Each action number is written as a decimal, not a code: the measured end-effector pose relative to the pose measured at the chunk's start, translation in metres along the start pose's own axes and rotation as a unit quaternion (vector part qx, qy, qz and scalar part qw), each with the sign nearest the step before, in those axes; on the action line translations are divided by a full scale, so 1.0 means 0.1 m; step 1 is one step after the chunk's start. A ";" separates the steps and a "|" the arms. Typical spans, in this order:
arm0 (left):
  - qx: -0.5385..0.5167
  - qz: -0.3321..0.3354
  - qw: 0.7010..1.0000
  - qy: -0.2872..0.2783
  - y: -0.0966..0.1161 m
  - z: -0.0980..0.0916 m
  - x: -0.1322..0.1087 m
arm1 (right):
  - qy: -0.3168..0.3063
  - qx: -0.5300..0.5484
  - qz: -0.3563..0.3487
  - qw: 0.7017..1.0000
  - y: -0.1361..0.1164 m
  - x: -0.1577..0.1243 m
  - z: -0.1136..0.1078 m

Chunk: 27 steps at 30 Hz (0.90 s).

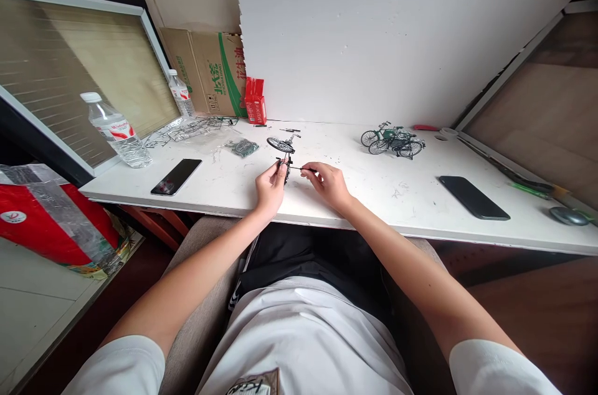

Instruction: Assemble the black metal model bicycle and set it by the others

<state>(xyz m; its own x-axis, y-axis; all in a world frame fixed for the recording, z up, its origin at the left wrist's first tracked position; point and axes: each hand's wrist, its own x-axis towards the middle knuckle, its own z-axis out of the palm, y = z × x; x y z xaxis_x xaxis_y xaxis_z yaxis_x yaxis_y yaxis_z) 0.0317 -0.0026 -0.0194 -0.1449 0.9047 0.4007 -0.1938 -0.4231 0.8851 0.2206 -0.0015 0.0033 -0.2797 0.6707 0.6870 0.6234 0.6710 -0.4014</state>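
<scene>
My left hand [271, 186] is closed around the dark frame of a partly built model bicycle [280, 145], whose spoked wheel points away from me over the table. Between the fingertips of my right hand [327, 183] is a small screwdriver [308, 169], its thin shaft pointing left. The tip reaches the frame beside my left thumb; the exact contact is too small to make out. Just beyond the wheel lie small dark pieces [293, 130]. Farther right, assembled model bicycles [392, 141] stand close together, overlapping each other.
The white table [374, 195] bears a phone [176, 177] at left and a dark phone [474, 197] at right. Water bottles [116, 131], a bag of parts [243, 147], loose part frames [196, 128], a red box [255, 102] and a carton [210, 71] stand left. A mouse [569, 215] lies far right.
</scene>
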 end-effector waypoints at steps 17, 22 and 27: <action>-0.002 -0.010 1.000 -0.008 0.02 0.00 0.00 | -0.025 0.076 0.020 0.997 -0.06 -0.02 -0.04; -0.006 -0.014 1.000 -0.009 0.04 0.01 0.00 | -0.029 0.079 0.019 0.996 -0.06 -0.02 -0.03; -0.015 -0.021 1.000 -0.007 0.05 0.01 0.00 | -0.014 0.082 -0.002 0.997 -0.03 -0.04 -0.01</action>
<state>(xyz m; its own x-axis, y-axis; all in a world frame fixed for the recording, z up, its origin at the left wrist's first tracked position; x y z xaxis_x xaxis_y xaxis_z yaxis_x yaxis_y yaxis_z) 0.0321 -0.0048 -0.0150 -0.1217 0.9220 0.3677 -0.2293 -0.3865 0.8933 0.2203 -0.0060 0.0024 -0.3041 0.6751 0.6722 0.4951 0.7148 -0.4939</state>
